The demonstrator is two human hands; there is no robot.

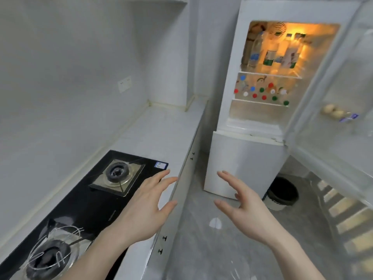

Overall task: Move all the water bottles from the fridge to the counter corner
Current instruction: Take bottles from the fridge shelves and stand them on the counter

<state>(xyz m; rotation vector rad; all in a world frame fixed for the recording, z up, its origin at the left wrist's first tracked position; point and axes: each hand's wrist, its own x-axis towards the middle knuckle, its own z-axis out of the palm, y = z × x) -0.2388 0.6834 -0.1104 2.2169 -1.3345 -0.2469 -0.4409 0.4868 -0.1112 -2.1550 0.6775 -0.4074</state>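
The white fridge point(242, 158) stands ahead at the right with its upper door swung open. On the lit top shelf stand several water bottles point(270, 54) with blue and green labels. The shelf below holds several more bottles, seen as red, blue, green and white caps point(262, 93). The white counter point(161, 126) runs along the left wall to a corner point(171, 106) beside the fridge. My left hand point(145, 207) hovers over the counter's front edge, fingers spread, holding nothing. My right hand point(242, 205) is held out over the floor, also spread and holding nothing. Both hands are well short of the fridge.
A black two-burner gas hob point(84, 199) is set into the counter at the near left. The open fridge door point(343, 98) fills the right side, with eggs point(333, 113) in its rack. A dark bin point(282, 194) sits on the floor beside the fridge.
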